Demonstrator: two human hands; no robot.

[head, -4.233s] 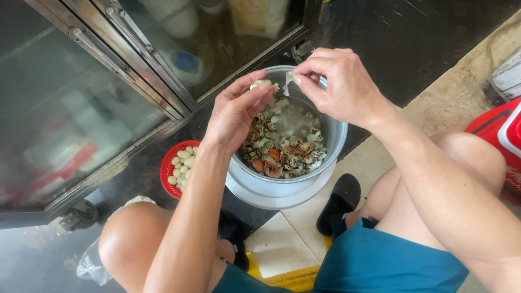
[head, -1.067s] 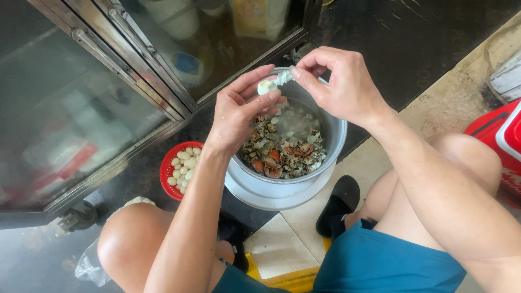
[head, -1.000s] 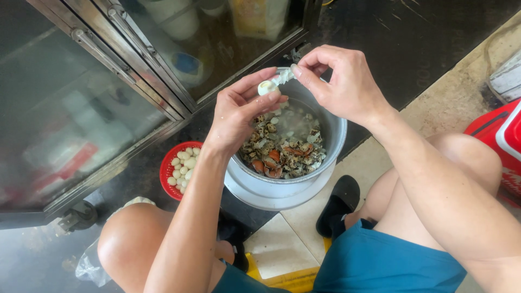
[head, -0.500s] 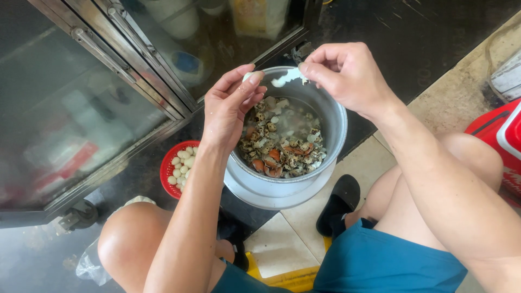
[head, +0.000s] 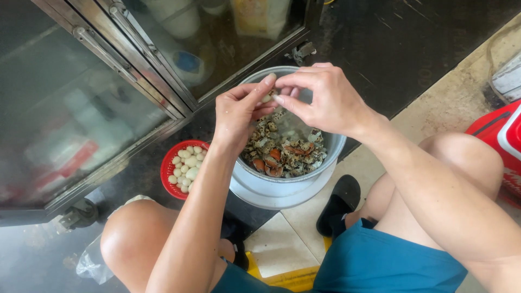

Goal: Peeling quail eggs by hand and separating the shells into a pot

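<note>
At frame centre I log my left hand (head: pixel 239 111) and right hand (head: pixel 320 100) pinched together on a small quail egg (head: pixel 267 98), held over the shell-filled metal pot (head: pixel 282 184) so peelings drop in.

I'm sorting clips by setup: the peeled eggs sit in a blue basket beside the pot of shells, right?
Not quite. The head view shows the peeled eggs in a red basket, not a blue one. It does sit beside the pot of shells.
</note>
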